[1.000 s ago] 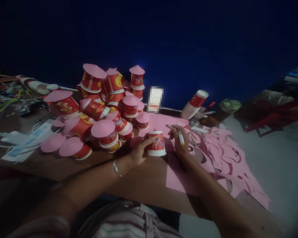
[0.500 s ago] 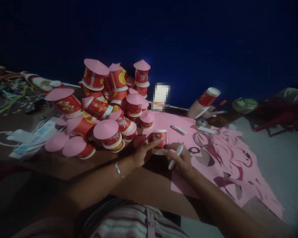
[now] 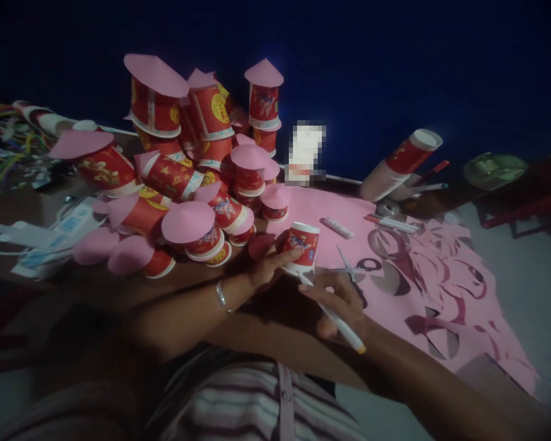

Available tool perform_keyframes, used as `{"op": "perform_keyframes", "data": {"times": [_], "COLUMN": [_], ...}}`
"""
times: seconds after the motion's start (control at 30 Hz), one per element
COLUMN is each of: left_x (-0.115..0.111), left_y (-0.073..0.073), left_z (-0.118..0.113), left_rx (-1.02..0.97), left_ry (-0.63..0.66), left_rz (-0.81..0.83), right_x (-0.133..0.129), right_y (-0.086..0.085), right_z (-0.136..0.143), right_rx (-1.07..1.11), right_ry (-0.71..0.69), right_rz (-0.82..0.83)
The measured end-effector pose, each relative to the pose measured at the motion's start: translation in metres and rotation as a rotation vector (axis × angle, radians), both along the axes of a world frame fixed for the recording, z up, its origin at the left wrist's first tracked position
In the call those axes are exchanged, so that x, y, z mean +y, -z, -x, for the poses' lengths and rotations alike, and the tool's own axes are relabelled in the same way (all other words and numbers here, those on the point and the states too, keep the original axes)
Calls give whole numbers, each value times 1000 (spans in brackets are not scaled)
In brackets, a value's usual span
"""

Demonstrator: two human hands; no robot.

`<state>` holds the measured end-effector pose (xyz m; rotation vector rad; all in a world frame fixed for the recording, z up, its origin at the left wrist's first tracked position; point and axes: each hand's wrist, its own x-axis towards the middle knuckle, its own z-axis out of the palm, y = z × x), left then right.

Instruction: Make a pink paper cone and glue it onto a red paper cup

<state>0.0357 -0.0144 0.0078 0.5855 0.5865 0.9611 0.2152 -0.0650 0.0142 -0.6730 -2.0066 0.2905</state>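
Grip of the left hand is closed on the left side of a red cup, a fingertip on its printed face. Nearer and to the right, the right hand clasps a white pen, its long axis running far-left, tip at the cup's near rim; contact can't be told. The cup, narrow end up above the worktop, has white ends and a colourful figure.

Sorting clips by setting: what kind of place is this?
Probably a makeshift craft workspace; home or workshop, can't tell. Signs: a pile of pink-topped red cups, cut-up pink paper and scissors.
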Motion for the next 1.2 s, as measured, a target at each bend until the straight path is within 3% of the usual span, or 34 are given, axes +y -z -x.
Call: {"op": "perform_keyframes", "data": {"times": [0.17,0.23,0.4,0.57,0.67,0.73,0.83,0.97,1.1,1.2], "left_x": [1,4,10,12,11,9,7,5,7,8], "left_y": [2,3,7,8,9,11,16,25,24,19], "left_z": [0,-2,-8,-7,-4,-3,-2,-1,-1,-1], "left_rx": [35,39,39,21,8,10,42,95,59,27], "left_ry": [63,48,-50,-178,-197,-178,-184,-261,-237,-190], "left_rz": [-41,-73,-135,-152,-170,-165,-161,-214,-256,-235], "right_x": [-1,0,7,27,41,48,57,74,93,106], "right_y": [-20,-24,-11,3,8,12,16,16,19,22], "right_z": [2,0,-5,-10,-22,-31,-35,-20,-11,-23], "right_rx": [141,189,337,650,478,269,-85,-482,-716,-773], "right_ry": [-100,-100,-97,86,270,320,332,332,329,361], "right_rz": [42,137,430,515,448,402,321,256,204,158]}}
